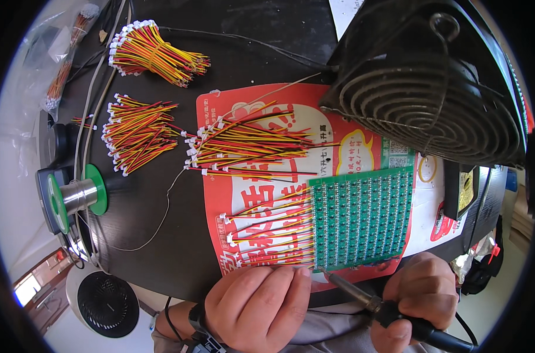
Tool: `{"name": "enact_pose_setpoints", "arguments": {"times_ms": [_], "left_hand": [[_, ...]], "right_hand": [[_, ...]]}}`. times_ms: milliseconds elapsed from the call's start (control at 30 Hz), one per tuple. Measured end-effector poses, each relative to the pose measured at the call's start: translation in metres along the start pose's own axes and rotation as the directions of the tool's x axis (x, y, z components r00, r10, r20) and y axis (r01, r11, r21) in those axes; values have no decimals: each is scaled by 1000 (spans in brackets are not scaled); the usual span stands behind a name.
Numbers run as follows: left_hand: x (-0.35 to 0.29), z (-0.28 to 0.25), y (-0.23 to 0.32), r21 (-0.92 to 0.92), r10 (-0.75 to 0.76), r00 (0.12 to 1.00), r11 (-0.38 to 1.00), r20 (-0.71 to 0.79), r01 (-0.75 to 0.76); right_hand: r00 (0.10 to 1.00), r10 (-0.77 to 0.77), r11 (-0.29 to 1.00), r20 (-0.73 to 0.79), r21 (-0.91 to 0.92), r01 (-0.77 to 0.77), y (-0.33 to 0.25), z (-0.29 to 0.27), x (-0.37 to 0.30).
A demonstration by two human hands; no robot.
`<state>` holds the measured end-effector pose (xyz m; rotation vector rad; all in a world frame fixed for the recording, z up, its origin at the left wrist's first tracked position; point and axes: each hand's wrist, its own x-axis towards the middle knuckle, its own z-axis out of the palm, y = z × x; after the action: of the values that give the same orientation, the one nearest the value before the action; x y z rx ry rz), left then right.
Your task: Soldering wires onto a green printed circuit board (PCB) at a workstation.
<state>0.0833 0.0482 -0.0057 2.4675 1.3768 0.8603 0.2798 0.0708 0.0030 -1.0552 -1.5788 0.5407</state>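
Observation:
My right hand (423,294) is wrapped round the dark handle of a soldering iron (391,313). Its metal tip points left to the near left corner of a green circuit board panel (361,220). At that corner, my left hand (258,306) has its fingers pressed together; whatever they pinch is hidden. A row of red, black and yellow wires (273,226) with white plugs runs out from the board's left edge. Beyond the board lies a loose pile of similar wires (256,144).
A red and white printed sheet (211,200) lies under the board. A black fan with a wire guard (420,100) stands far right, beside a tip-cleaning holder (466,191). Wire bundles (156,53) and a green solder spool (79,195) are on the left.

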Motion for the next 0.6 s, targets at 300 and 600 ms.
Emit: {"name": "enact_pose_setpoints", "arguments": {"times_ms": [300,600], "left_hand": [[8,-2,4,27,-1,999,1000,52,0],[11,-5,8,41,-65,998,997,26,64]], "right_hand": [[978,-24,984,205,175,-12,-1,-8,24],[998,47,998,52,-46,-45,-3,-1,2]]}}
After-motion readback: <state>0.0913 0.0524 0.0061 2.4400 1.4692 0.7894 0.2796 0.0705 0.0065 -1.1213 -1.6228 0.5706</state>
